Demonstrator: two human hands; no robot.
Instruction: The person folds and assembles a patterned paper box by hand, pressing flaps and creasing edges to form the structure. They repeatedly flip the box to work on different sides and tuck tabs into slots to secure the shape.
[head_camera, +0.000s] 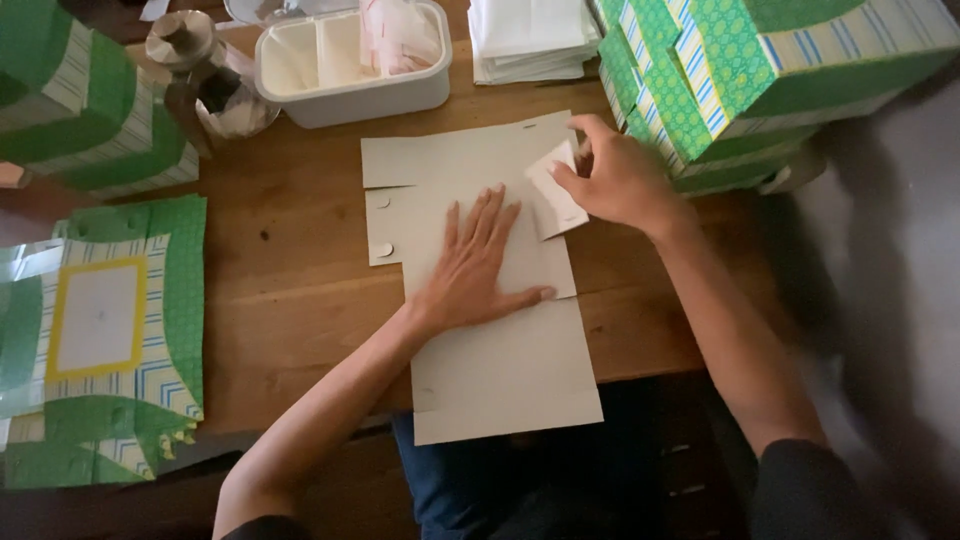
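Observation:
A flat grey cardboard box blank (500, 370) lies on the wooden table (290, 300), its lower end hanging over the near edge. My left hand (478, 265) presses flat on the middle of the blank with fingers spread. My right hand (620, 178) is at the blank's upper right edge, pinching a small white paper piece (555, 195) that rests against the cardboard. Two small round white dots (383, 225) sit on the blank's left flap.
A white plastic tub (350, 65) with compartments stands at the back, with a white paper stack (530, 40) beside it. Green patterned boxes (740, 80) are stacked at the right and far left. A flattened green patterned sheet (100, 330) lies left. Metal tape rolls (205, 75) sit behind.

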